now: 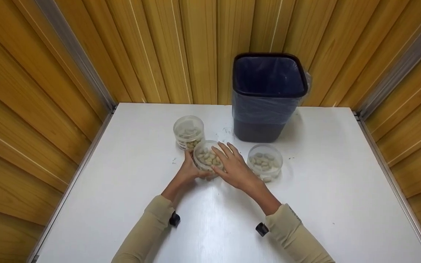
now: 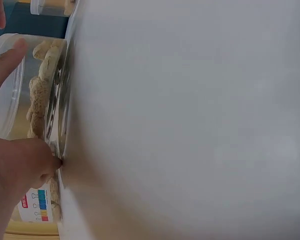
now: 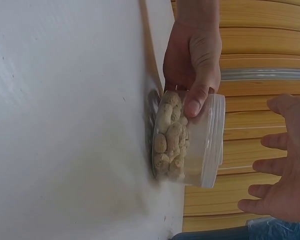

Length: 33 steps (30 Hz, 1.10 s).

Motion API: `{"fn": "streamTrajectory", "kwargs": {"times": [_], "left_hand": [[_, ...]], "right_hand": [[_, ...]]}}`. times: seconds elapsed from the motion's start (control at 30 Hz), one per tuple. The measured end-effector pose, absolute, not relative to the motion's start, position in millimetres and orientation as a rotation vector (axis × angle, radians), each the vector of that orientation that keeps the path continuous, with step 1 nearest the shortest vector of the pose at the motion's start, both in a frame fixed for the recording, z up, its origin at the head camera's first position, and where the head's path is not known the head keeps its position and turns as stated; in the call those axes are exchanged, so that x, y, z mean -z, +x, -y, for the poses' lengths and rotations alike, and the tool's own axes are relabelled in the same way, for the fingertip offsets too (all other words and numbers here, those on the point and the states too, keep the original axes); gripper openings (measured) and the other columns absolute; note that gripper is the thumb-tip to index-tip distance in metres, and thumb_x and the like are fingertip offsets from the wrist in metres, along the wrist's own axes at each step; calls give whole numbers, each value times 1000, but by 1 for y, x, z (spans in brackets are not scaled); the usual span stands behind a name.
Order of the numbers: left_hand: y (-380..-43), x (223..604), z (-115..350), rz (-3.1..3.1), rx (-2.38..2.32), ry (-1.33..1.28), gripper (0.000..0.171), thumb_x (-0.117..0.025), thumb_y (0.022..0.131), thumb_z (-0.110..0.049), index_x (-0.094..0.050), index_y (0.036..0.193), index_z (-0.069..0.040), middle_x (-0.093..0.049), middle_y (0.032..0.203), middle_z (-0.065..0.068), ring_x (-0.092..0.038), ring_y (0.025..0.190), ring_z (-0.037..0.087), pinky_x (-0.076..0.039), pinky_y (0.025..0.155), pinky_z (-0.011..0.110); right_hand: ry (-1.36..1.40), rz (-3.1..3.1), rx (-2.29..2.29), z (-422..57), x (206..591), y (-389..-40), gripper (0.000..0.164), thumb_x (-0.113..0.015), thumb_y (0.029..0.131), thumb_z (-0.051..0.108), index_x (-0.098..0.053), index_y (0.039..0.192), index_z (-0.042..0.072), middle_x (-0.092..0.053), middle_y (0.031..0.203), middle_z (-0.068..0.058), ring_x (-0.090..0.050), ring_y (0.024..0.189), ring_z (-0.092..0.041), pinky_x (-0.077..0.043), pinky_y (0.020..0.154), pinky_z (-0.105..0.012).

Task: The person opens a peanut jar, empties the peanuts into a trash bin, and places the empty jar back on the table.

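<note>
My left hand (image 1: 189,170) grips a round clear plastic jar (image 3: 196,155) from its left and front. Thumb and fingers press its wall, and the jar appears to stand on the table. Peanuts in their shells (image 3: 171,135) fill its lower part. Above the jar's right side is my right hand (image 1: 234,170), its fingers spread. The right wrist view shows that hand (image 3: 295,165) apart from the jar and holding nothing. Whether a lid covers the jar, I cannot tell.
Behind and left stands another clear jar (image 1: 183,136) of peanuts, with a label (image 2: 36,205). A third jar (image 1: 280,160) with peanuts is to the right; pale peanuts (image 1: 266,179) show at its front base. A lined bin (image 1: 260,113) stands at the white table's (image 1: 122,160) back.
</note>
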<state>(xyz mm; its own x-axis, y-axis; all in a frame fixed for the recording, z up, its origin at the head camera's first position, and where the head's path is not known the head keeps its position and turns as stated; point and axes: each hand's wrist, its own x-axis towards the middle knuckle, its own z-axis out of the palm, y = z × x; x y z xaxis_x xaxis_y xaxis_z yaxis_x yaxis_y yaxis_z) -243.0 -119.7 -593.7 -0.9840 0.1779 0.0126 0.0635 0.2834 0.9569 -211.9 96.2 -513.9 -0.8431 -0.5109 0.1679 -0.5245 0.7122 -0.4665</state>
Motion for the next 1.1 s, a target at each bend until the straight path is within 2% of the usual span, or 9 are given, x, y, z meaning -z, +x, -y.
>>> {"fn": "streamTrajectory", "kwargs": {"times": [0.13, 0.37, 0.57, 0.7, 0.9, 1.1], "left_hand": [[-245, 595, 115, -2421, -1868, 251, 116, -94, 64, -6, -15, 149, 4, -32, 151, 28, -38, 140, 40, -30, 118, 51], [-244, 594, 114, -2580, -1720, 241, 121, -98, 62, -19, -23, 155, 1, -26, 148, 25, -33, 139, 41, -30, 118, 54], [-242, 593, 112, -2504, -1803, 286, 121, -98, 60, -14, -22, 152, 2, -35, 149, 25, -41, 137, 39, -34, 116, 51], [-239, 592, 110, -2485, -1822, 347, 121, -98, 60, -14, -22, 152, 4, -40, 148, 25, -45, 135, 39, -37, 115, 51], [-235, 587, 111, -2510, -1856, 425, 121, -98, 60, -13, -22, 152, 6, -40, 149, 28, -45, 136, 40, -36, 116, 51], [-232, 576, 112, -2448, -1905, 435, 121, -97, 61, -11, -20, 154, 0, -36, 152, 28, -44, 136, 37, -37, 115, 50]], "right_hand": [[888, 2870, -789, -97, 513, -212, 64, -56, 103, 41, -37, 158, 14, -30, 164, -16, -21, 151, -45, -26, 118, -63], [884, 2851, -786, -95, 512, -214, 64, -59, 102, 37, -37, 157, 12, -31, 163, -16, -23, 150, -45, -28, 117, -63], [883, 2835, -793, -99, 510, -216, 64, -62, 101, 34, -39, 156, 10, -32, 162, -18, -24, 149, -47, -24, 119, -61], [876, 2826, -781, -103, 508, -217, 64, -60, 101, 38, -41, 155, 9, -34, 161, -17, -25, 148, -47, -26, 118, -61], [858, 2822, -761, -110, 504, -218, 61, -59, 102, 37, -44, 153, 8, -39, 158, -18, -29, 147, -47, -29, 117, -61], [817, 2796, -788, -117, 500, -222, 52, -60, 102, 33, -52, 147, 8, -45, 153, -17, -35, 144, -45, -33, 115, -62]]}}
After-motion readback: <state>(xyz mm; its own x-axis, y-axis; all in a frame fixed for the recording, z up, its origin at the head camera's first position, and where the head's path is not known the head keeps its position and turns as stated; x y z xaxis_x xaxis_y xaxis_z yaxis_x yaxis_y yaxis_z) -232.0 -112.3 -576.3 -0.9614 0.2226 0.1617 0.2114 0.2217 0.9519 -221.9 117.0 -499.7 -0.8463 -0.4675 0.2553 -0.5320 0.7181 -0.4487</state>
